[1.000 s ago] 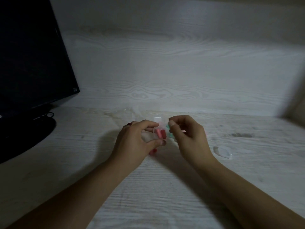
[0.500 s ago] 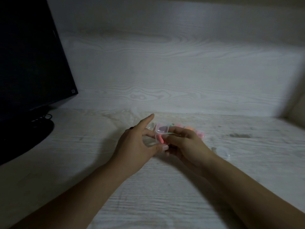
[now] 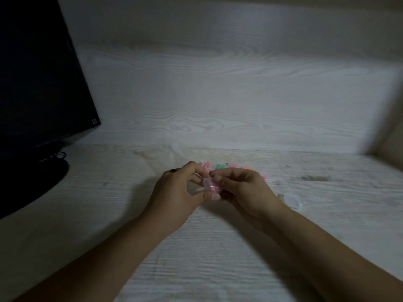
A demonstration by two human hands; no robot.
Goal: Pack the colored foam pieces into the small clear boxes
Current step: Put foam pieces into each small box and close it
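Note:
A small clear box (image 3: pixel 209 184) with pink foam showing inside it is held between both hands above the desk. My left hand (image 3: pixel 181 192) pinches its left side with thumb below and fingers above. My right hand (image 3: pixel 242 190) grips its right side, fingers curled over the top. Just behind the hands lies a heap of colored foam pieces (image 3: pixel 220 165), pink, green and orange, partly hidden by the fingers. Another small clear box (image 3: pixel 291 200) lies on the desk to the right of my right wrist.
A dark monitor (image 3: pixel 39 79) on a black stand (image 3: pixel 32 182) fills the left side, with cables at its base. A crumpled clear plastic bag (image 3: pixel 161 155) lies behind the hands. A pale wood-grain wall rises behind the desk (image 3: pixel 218 247).
My left hand's fingers, spread half a second ago, have closed over the box. My right hand has shifted its grip onto the box's right side. Both hands sit slightly lower and closer together.

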